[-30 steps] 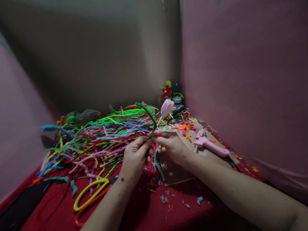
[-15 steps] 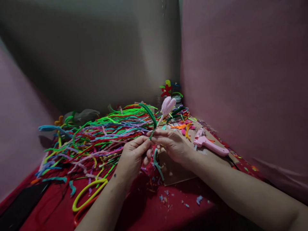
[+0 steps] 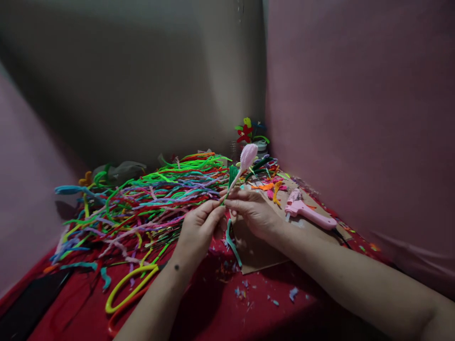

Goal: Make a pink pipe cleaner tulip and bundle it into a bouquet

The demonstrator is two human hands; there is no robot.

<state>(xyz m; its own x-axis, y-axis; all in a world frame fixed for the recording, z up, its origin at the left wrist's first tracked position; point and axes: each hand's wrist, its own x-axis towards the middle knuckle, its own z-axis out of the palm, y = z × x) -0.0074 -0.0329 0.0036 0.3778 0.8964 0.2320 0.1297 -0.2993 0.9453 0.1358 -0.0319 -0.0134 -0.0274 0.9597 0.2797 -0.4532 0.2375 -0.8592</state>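
Observation:
A pale pink pipe-cleaner flower bud (image 3: 248,155) stands on a thin stem that rises from between my two hands. My left hand (image 3: 199,227) and my right hand (image 3: 253,211) meet at the stem's base, both with fingers pinched closed on it. A dark green pipe cleaner (image 3: 232,176) runs up alongside the stem from my fingertips. Both hands hover just above the red cloth (image 3: 256,303) in front of the pile of pipe cleaners.
A big heap of many-coloured pipe cleaners (image 3: 142,199) covers the left and back. A pink glue gun (image 3: 308,212) lies on brown cardboard (image 3: 256,253) at right. Yellow-handled scissors (image 3: 128,289) lie front left. A small flower arrangement (image 3: 249,132) stands in the back corner. Walls close in on three sides.
The long arching green pipe cleaner has been drawn in and now stands short and close beside the stem. The pink bud has tilted slightly. Both hands stay together at the stem.

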